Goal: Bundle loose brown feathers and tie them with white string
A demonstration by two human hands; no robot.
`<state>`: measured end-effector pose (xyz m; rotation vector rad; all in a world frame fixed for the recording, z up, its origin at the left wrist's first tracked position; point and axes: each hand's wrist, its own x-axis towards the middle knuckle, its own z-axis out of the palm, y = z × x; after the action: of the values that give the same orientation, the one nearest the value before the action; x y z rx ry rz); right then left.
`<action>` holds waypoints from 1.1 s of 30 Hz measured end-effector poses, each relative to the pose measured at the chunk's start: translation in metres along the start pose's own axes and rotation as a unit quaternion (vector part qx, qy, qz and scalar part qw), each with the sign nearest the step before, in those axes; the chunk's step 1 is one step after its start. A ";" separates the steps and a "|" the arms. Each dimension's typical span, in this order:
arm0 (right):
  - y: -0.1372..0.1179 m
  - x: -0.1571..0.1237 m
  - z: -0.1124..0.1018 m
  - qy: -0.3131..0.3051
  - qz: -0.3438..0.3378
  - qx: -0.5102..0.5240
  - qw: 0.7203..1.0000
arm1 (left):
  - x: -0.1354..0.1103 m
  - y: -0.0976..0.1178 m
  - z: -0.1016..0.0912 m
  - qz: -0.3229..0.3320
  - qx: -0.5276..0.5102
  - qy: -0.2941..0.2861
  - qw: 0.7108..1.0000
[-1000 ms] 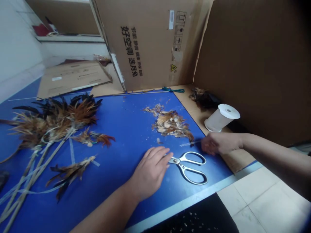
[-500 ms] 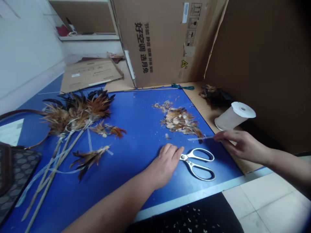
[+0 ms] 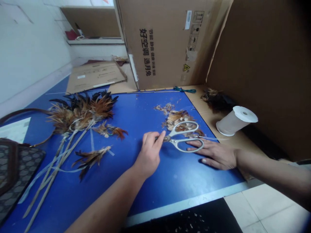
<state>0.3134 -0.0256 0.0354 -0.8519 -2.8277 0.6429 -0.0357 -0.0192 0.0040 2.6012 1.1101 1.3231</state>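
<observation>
and here are the scissors [image 3: 173,141], out over the near right part of the blue tabletop [image 3: 136,126], their long axis running left to right across the view. the blade end points left, into the left hand [image 3: 149,153]; the two handle loops point right, towards the right hand [image 3: 220,157]. so the left hand is the nearer one, closed around the blades, thumb on top, hiding most of them. the right hand lies palm down, fingers spread wide, nothing seen in its grasp, and its fingertips show through and behind the lower loop; whether skin meets metal, i can't tell.

a look at the scissors themselves: pale, silvery, smooth, two big loops standing well apart, a darker pivot just by the left thumb. they seem lifted off the surface, the upper loop crossing in front of the pile of loose feathers [image 3: 174,117], brown and cream.

just beyond the right hand, a thin clear strip [image 3: 213,138] runs out past the table edge, and behind it a white spool [image 3: 228,124] leans on the cardboard. over to the left, well apart, feather-topped sticks [image 3: 65,152] lie beside a small feather sprig [image 3: 94,157].
</observation>
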 end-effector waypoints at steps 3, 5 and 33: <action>0.036 0.040 -0.015 0.007 -0.001 -0.019 1.000 | 0.003 -0.013 -0.008 -0.018 0.051 0.049 0.997; 0.053 0.059 -0.023 0.028 0.011 -0.024 0.999 | 0.003 -0.020 -0.015 -0.030 0.082 0.076 0.993; 0.021 0.176 0.011 0.082 -0.043 -0.100 0.991 | 0.007 -0.037 -0.040 -0.086 0.123 0.171 0.974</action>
<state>0.1746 0.0830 0.0156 -0.7667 -2.7918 0.2685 -0.0833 0.0014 0.0222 2.4133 1.6038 1.7352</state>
